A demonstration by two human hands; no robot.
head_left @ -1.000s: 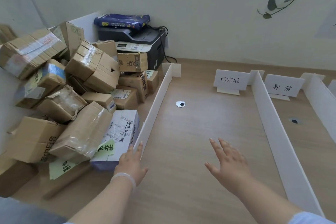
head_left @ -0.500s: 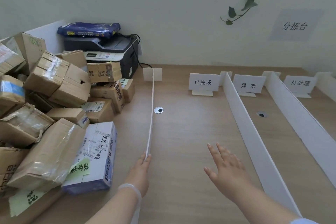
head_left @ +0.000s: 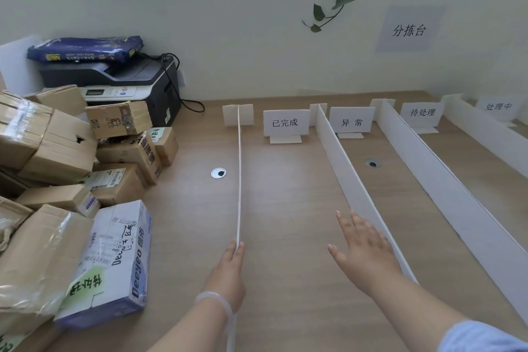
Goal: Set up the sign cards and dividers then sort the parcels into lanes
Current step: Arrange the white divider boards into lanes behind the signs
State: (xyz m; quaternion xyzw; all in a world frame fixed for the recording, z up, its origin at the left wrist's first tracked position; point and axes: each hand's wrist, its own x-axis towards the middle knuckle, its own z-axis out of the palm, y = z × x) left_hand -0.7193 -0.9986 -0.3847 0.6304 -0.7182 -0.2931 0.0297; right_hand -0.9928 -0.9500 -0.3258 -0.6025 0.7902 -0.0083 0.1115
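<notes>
My left hand (head_left: 233,263) rests with straight fingers on the near end of the leftmost white divider (head_left: 239,174), which stands on edge and runs away from me. My right hand (head_left: 364,251) hovers flat with spread fingers over the lane beside the second divider (head_left: 351,180). Two more dividers (head_left: 428,168) (head_left: 485,131) stand to the right. Sign cards (head_left: 285,122) (head_left: 352,122) (head_left: 422,113) (head_left: 498,106) stand at the lanes' far ends. A pile of cardboard parcels (head_left: 57,151) and a white-and-blue box (head_left: 114,260) lie left of the dividers.
A printer (head_left: 120,80) with a blue paper pack (head_left: 85,48) on top stands at the back left against the wall. Two round cable holes (head_left: 218,173) (head_left: 373,163) sit in the wooden table (head_left: 285,237). A paper sign (head_left: 408,30) hangs on the wall.
The leftmost divider has shifted right, past the table hole and closer to the first sign card, with my left hand still at its near end. My view has swung right. My right hand stays flat.
</notes>
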